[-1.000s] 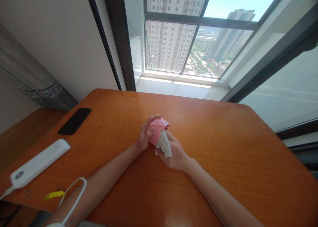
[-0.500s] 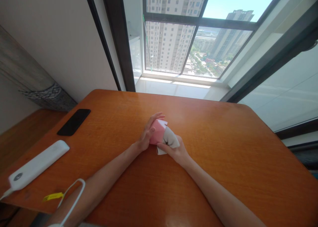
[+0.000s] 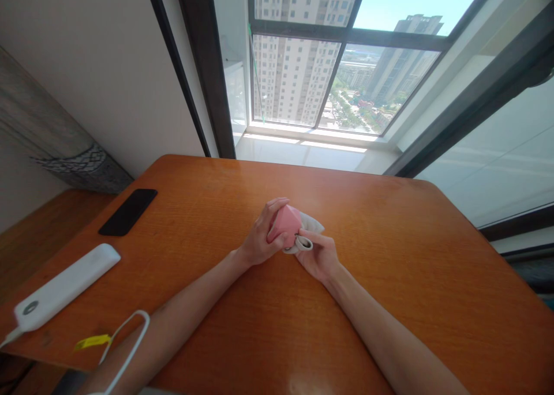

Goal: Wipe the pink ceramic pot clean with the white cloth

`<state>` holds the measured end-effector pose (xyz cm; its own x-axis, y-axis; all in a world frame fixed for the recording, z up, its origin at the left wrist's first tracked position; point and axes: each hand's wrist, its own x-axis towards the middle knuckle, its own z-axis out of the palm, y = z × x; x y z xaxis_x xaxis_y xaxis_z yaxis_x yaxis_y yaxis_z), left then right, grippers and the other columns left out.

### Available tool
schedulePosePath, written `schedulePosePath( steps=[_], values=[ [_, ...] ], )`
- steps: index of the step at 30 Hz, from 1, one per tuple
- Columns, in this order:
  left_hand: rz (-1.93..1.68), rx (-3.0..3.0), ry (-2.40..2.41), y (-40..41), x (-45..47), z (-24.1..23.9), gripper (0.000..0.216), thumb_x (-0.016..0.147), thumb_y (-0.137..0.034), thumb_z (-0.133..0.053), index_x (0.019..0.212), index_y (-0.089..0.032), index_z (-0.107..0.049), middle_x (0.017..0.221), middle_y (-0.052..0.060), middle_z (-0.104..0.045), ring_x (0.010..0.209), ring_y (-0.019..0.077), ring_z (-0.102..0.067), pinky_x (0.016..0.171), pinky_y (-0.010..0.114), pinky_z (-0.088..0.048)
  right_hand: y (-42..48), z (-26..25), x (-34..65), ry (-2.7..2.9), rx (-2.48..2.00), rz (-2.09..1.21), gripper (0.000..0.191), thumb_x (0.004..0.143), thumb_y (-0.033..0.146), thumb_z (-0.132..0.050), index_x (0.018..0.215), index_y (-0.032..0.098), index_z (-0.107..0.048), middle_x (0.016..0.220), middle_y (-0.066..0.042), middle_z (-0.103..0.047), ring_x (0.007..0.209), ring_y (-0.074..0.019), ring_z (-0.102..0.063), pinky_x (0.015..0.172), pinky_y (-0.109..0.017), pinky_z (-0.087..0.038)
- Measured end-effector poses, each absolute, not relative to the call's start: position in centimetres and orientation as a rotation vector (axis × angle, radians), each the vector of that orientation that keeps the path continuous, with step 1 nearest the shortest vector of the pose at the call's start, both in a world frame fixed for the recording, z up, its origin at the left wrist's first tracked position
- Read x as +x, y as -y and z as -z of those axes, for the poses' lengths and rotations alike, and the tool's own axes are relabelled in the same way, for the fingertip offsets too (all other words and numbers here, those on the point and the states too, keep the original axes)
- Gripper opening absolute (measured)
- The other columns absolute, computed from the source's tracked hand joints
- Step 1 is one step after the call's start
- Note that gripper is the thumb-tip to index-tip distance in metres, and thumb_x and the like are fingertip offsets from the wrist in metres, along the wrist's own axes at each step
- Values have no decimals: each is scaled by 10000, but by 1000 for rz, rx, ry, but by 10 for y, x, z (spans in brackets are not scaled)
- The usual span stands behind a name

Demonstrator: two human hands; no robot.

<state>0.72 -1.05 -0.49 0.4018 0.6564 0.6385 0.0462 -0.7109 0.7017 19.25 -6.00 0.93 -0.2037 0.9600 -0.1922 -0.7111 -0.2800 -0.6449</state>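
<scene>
Over the wooden table (image 3: 208, 199), the pink faceted object (image 3: 286, 222) sits clasped between the left hand's (image 3: 262, 236) thumb and fingers, the right hand (image 3: 321, 258) gripping the pale cloth (image 3: 310, 223) against its right side.

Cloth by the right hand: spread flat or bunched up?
Bunched up: the cloth curls into a loop beside the pink object, at the right hand.

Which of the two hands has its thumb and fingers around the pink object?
The left hand, curled over the pink object; the right hand instead holds the whitish piece beside it.
</scene>
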Motion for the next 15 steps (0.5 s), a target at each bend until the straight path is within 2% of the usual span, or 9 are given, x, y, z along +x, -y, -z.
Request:
schedulePosePath(
  steps=[6, 10, 15],
  values=[
    [-1278, 2022, -572, 11, 6, 4, 677, 1031, -420, -629, 1655, -273, -411, 1620, 143, -498, 1515, 354, -490, 1312, 532, -377, 60, -7, 192, 727, -729, -1734, 393, 683, 178, -790, 1076, 196, -790, 920, -59, -856, 726, -231, -768, 696, -353, -659],
    [-1277, 1995, -551, 13, 6, 3, 668, 1027, -442, -625, 1640, -258, -434, 1598, 144, -519, 1484, 359, -513, 1292, 518, -393, 61, -8, 191, 758, -755, -1722, 354, 655, 145, -814, 1006, 185, -803, 867, -52, -842, 690, -204, -748, 672, -314, -645],
    [-1247, 1965, -568, 13, 6, 4, 640, 1044, -459, -601, 1629, -249, -446, 1571, 143, -538, 1428, 349, -550, 1266, 507, -415, 63, -10, 188, 750, -750, -1706, 462, 617, 113, -848, 1071, 198, -825, 936, -39, -844, 802, -201, -762, 686, -278, -641]
  ],
)
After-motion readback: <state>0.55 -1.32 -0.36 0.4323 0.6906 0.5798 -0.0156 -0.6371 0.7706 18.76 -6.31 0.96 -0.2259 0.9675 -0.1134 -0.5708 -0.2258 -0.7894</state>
